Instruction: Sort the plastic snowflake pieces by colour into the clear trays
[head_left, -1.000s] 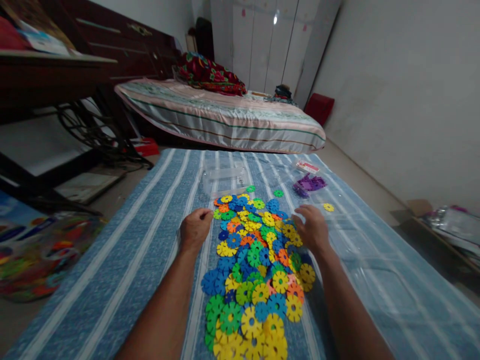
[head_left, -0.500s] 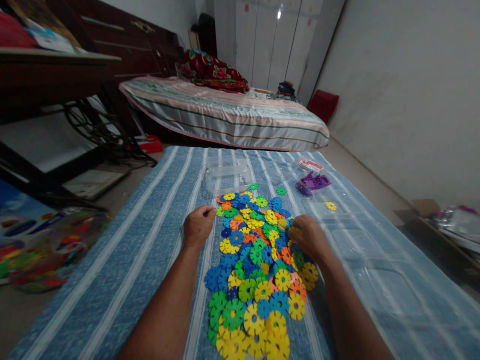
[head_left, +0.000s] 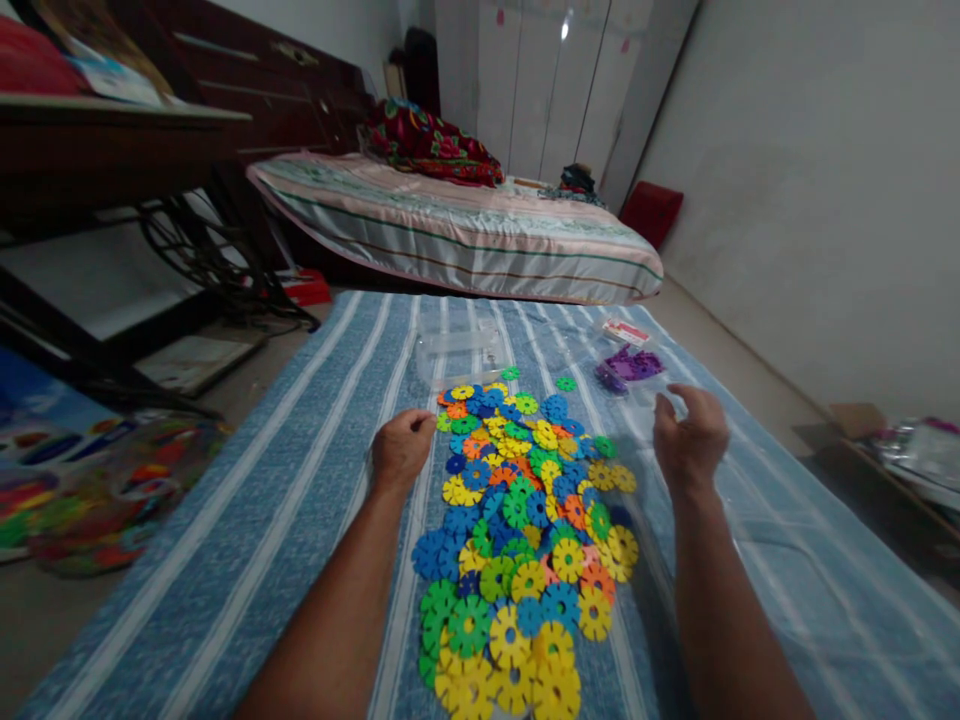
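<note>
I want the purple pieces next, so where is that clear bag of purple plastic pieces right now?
In the head view, the clear bag of purple plastic pieces lies on the blue striped mat, at the far right, beyond the right hand and right of the pile of colourful plastic snowflake discs.

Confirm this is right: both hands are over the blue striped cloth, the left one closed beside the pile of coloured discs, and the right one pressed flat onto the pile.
Not quite. In the head view the right hand is lifted off to the right of the pile of coloured discs, fingers open, not pressed onto it. The rest holds: the left hand is closed beside the pile, over the blue striped cloth.
</note>
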